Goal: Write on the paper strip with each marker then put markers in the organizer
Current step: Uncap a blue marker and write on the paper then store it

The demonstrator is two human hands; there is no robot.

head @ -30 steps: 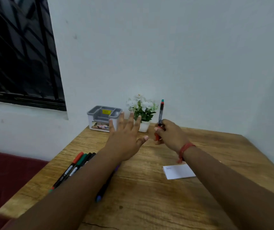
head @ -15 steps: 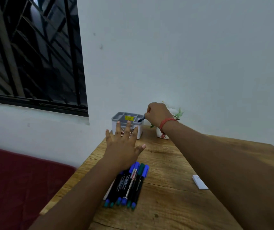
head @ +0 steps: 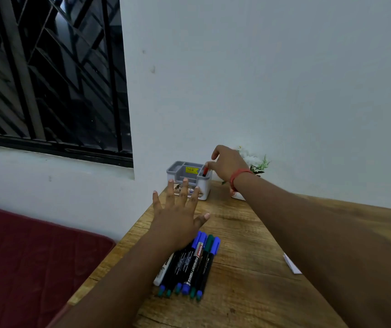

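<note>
Head camera (worn, close) looks down across the table (head: 248,235).

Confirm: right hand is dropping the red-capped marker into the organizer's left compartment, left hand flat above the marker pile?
Not quite. In the head view the right hand is at the red-capped marker in the organizer's right compartment, not the left. The left hand is spread flat above the marker pile, as you said.
</note>
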